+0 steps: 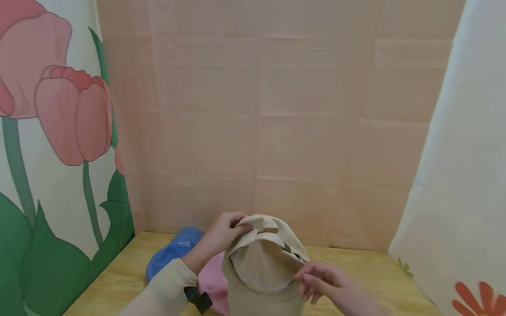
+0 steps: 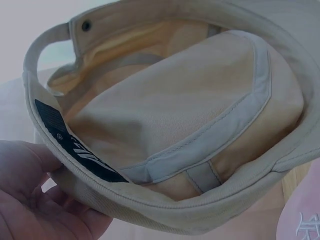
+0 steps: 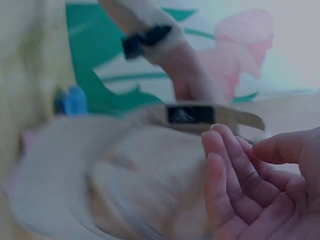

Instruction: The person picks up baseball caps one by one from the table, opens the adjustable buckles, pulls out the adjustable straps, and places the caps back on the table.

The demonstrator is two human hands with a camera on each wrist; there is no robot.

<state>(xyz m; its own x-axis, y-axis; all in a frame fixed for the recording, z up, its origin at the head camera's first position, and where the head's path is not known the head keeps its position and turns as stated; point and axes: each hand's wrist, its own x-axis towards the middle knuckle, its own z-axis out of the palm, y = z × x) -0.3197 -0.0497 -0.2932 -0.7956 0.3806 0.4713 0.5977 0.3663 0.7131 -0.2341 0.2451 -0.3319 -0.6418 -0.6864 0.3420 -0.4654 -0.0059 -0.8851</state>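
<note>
A beige baseball cap (image 1: 265, 267) is held up with its hollow inside facing me and its brim downward. At its back rim, near the strap opening, my left hand (image 1: 227, 232) grips the fabric between thumb and fingers. The left wrist view shows that hand (image 2: 55, 195) beside a black label (image 2: 75, 140) sewn inside the band. My right hand (image 1: 322, 281) is at the cap's right edge. In the right wrist view, its loosely bent fingers (image 3: 245, 170) stand in front of the cap (image 3: 145, 175); whether they touch the rim is hard to tell.
A blue cap (image 1: 174, 252) and a pink cap (image 1: 213, 283) lie on the wooden table (image 1: 356, 272), left of and behind the beige cap. A pinkish sheet (image 1: 276, 131) hangs at the back. Tulip-printed cloth (image 1: 75, 123) stands at the left.
</note>
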